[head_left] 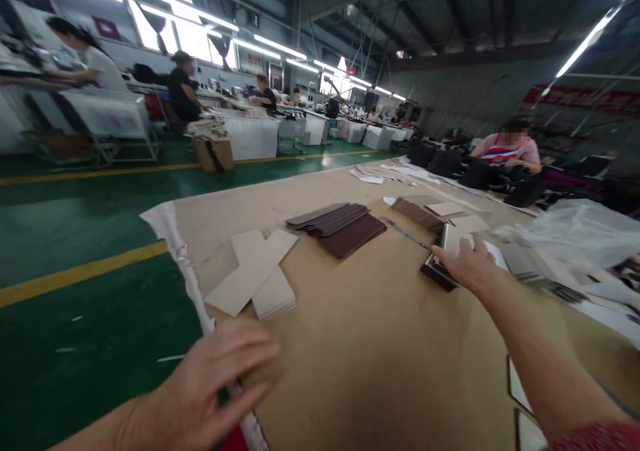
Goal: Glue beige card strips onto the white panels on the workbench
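Here, left hand [200,378]: blurred, half open, apparently empty, by the table [350,344] edge
Pale cards [255,271]: stacked crosswise
Brown pieces [345,228]: fanned pile near them
Right hand [470,264]: fingers over pale-topped block [453,239] on the table, hold unclear

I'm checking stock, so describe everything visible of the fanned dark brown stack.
The fanned dark brown stack lies on the tan tabletop, right of the crossed pale pieces. Thin flat pieces overlap, their material unclear. Layered edges show at back left; one broad face lies bare at front right. A thin strip ends near its right corner. Neither left hand nor right hand touches it.
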The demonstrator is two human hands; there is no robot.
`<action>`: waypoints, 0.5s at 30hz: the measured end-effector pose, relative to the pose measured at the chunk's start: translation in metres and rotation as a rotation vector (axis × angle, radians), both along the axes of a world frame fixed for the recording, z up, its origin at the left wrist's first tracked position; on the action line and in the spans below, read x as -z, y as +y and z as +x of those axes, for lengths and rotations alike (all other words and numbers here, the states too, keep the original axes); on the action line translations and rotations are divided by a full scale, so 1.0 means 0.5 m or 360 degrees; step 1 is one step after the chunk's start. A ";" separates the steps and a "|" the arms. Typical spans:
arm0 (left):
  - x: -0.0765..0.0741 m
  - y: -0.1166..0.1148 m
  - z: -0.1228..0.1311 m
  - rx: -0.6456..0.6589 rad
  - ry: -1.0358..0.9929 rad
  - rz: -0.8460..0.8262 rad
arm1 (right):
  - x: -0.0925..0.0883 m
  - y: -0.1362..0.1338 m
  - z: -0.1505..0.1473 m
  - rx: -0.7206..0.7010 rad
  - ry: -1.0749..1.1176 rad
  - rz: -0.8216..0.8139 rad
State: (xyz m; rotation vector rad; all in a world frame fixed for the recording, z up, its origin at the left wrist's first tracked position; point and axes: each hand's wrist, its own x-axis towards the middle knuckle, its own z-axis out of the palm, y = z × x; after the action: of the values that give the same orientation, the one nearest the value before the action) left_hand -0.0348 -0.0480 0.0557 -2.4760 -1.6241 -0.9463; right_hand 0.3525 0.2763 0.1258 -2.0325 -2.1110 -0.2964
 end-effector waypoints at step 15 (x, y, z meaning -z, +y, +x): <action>0.027 0.063 -0.146 -0.1041 0.0235 -0.0135 | -0.016 -0.543 0.105 -0.1070 0.0183 0.0243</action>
State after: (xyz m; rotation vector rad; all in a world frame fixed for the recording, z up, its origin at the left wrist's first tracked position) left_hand -0.1076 -0.0164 0.0423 -1.7745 -2.2224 -0.5922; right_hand 0.4050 0.0049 0.1338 -1.1321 -2.4477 -0.2121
